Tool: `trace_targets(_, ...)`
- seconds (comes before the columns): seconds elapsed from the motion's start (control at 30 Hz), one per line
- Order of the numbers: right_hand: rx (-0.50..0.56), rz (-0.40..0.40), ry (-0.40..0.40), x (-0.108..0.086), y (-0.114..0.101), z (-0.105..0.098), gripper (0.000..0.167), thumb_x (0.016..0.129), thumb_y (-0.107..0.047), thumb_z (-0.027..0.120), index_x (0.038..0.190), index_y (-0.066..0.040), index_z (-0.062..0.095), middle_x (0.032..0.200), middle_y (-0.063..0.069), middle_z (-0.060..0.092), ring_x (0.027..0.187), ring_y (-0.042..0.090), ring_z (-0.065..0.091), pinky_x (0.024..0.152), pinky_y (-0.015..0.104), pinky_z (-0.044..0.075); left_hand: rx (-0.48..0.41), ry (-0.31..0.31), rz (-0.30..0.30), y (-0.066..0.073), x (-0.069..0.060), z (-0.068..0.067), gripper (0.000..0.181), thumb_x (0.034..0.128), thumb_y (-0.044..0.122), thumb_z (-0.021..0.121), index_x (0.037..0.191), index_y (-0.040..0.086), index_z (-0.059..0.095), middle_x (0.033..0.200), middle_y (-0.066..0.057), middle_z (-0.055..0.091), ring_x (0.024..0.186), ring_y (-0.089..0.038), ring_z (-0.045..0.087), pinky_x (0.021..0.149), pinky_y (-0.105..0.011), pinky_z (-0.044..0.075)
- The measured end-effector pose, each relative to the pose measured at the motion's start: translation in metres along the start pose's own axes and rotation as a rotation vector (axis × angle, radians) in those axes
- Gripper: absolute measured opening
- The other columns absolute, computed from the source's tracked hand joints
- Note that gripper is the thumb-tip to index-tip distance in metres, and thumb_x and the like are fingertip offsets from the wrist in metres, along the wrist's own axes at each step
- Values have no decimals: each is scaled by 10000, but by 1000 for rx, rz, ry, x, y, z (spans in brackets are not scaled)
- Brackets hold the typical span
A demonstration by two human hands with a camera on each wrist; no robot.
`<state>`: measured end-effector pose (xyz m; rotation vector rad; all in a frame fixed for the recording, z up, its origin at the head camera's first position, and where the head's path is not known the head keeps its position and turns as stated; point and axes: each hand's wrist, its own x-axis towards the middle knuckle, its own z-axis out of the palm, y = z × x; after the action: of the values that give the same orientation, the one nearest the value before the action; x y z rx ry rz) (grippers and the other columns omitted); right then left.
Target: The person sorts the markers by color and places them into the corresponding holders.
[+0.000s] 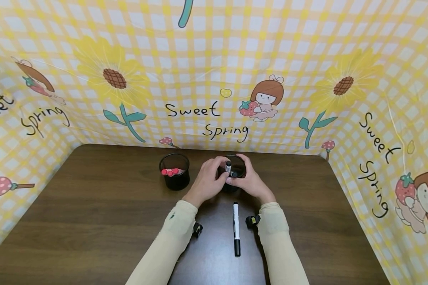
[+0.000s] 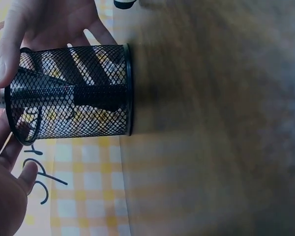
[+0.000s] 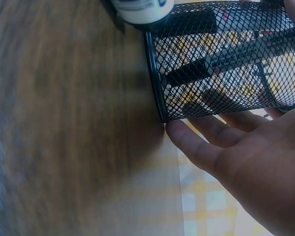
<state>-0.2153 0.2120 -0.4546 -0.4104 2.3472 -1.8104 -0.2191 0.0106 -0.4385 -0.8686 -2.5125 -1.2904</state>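
In the head view, my left hand (image 1: 208, 180) is over the left rim of a black mesh pen cup (image 1: 231, 188). Its fingertips pinch a white marker (image 1: 228, 168), black end up, at the cup's mouth. My right hand (image 1: 251, 181) grips the cup from the right, thumb across the front rim. The right wrist view shows this hand's fingers (image 3: 206, 137) along the mesh (image 3: 236, 93). Through the mesh, black-capped markers (image 3: 189, 73) stand inside, caps down. Another white marker (image 1: 236, 229) with black ends lies on the table between my forearms.
A second black mesh cup (image 1: 177, 182) stands to the left, with several red-ended markers (image 1: 172, 171) in it. The brown wooden table (image 1: 103, 213) meets a yellow checked cloth (image 1: 199, 71) behind both cups and at the sides. Small black wrist cameras (image 1: 252, 221) hang under my wrists.
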Motion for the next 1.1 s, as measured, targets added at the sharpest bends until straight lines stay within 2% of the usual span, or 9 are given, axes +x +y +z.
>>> trace_targets(0.23,2,-9,13,0,1,0,922,883,-95,770,1574,-155,162,1438,254,420,1235,356,501,998,447,423,-46,25,146,-2,-3,2,239,915,39,612,1132,134,640,1049,-1,624,1006,-274,561,991,-471,385)
trace_targets(0.33,2,-6,10,1,3,0,930,881,-122,780,1572,-144,158,1451,263,412,1237,343,499,1005,448,417,-65,21,147,-3,-6,3,285,882,-31,585,1107,133,647,1078,0,620,1027,-283,558,991,-465,385)
trace_targets(0.47,17,-1,8,2,4,0,935,885,-144,782,1577,-148,153,1458,275,409,1235,352,497,1014,473,404,-68,32,117,-2,-8,3,361,846,-102,564,1120,116,649,1112,13,612,1068,-255,546,986,-452,396)
trace_targets(0.6,28,4,10,1,4,1,934,882,-130,785,1575,-158,161,1449,269,422,1225,350,501,1017,476,397,-18,108,126,1,-11,1,327,842,-103,538,1072,94,662,1069,15,619,1023,-191,540,933,-422,429)
trace_targets(0.7,25,4,10,2,2,2,934,869,-116,798,1565,-145,175,1425,236,449,1209,329,509,1011,449,400,12,171,129,9,-18,-5,246,858,-76,522,969,88,667,986,18,613,946,-172,538,856,-391,459)
trace_targets(0.77,16,-10,17,3,2,2,932,859,-100,803,1558,-126,187,1407,226,468,1202,326,513,1007,440,398,17,159,118,16,-23,-9,221,879,-60,517,901,105,662,939,30,603,897,-156,538,808,-364,477)
trace_targets(0.87,3,-36,30,3,1,2,926,849,-64,799,1551,-94,196,1397,237,478,1206,341,511,1012,450,390,37,22,69,27,-32,-14,227,915,-33,538,849,154,649,918,57,601,857,-133,548,786,-337,498)
trace_targets(1.0,5,-28,28,2,2,1,923,854,-66,792,1554,-107,193,1405,263,470,1211,355,518,1016,469,397,172,-291,-49,42,-41,-8,187,941,29,567,876,188,639,883,85,588,785,-119,548,738,-322,499)
trace_targets(1.1,9,5,27,0,2,1,925,863,-107,796,1563,-152,193,1417,276,453,1213,358,519,1015,487,399,296,-488,-159,52,-50,5,105,981,137,581,892,178,618,808,57,590,712,-144,555,667,-345,495)
